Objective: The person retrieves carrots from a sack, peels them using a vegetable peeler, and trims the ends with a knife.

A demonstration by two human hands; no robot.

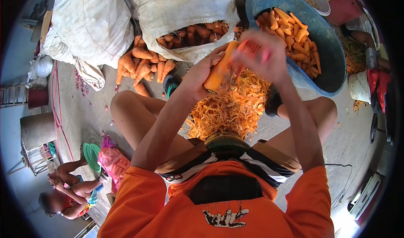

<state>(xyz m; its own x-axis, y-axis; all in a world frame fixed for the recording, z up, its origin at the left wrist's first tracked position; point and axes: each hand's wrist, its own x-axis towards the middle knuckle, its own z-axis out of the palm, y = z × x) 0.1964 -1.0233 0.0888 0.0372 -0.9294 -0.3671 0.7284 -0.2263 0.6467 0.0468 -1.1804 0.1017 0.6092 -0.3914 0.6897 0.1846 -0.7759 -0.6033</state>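
The left hand [200, 76] holds a thick carrot [219, 71] at a slant above the near part of a pile of orange peelings [229, 107]. Its fingers wrap the carrot's left side and far part; the thumb is hard to pick out. The right hand [271, 55] is smeared by motion just right of the carrot, curled about a red peeler [252, 50]. Its fingers are too blurred to separate, and whether the blade touches the carrot cannot be told.

The peelings lie on the concrete floor [92, 111] between the bent legs, their near edge partly hidden behind the shorts. At the far right stands a blue tub [330, 53] with peeled carrots [301, 38] heaped toward its left side; the right hand covers part of its near left rim. Farther out, a pale basin [322, 4] of small grain-like bits is cut off by the view's edge.

At the far middle, a white woven sack [181, 6] lies open, showing rough unpeeled carrots [193, 34]; how deep they go is hidden. More spill in a loose heap [145, 63] to its left, beside a bulging second sack [92, 23]. At the near left, a seated person [78, 191] is beside a green basket [91, 156], which is partly hidden by pink bags [114, 160].
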